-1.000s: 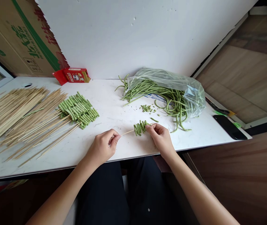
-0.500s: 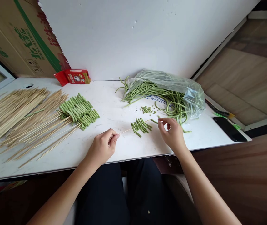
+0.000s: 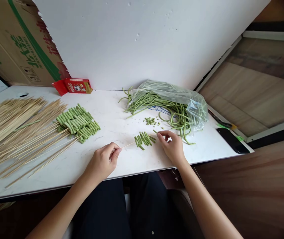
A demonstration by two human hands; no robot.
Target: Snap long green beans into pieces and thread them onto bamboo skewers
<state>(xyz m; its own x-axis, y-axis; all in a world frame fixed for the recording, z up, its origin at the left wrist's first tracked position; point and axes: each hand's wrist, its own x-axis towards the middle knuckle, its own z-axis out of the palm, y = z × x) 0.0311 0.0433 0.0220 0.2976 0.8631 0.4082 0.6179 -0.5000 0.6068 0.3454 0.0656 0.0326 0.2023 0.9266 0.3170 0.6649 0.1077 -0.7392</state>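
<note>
My left hand is closed around the blunt end of a thin wooden skewer, pinching it between thumb and fingers. Several short pieces of green long bean sit side by side across the skewer's far part, just above the table. At the skewer's tip, my right hand pinches another bean piece between thumb and forefinger. Whether the tip is inside that piece I cannot make out. Left of my left hand lies a stack of filled bean skewers, their bare sticks pointing to the near left.
A clear plastic bag of whole long beans lies at the back right, with small bean ends before it. Loose skewers cover the left. A red packet stands behind; a black phone is far right.
My right hand has come slightly nearer the skewer's bean pieces, its held piece now close to the tip. My left hand keeps its grip. The whole view has shifted a little.
</note>
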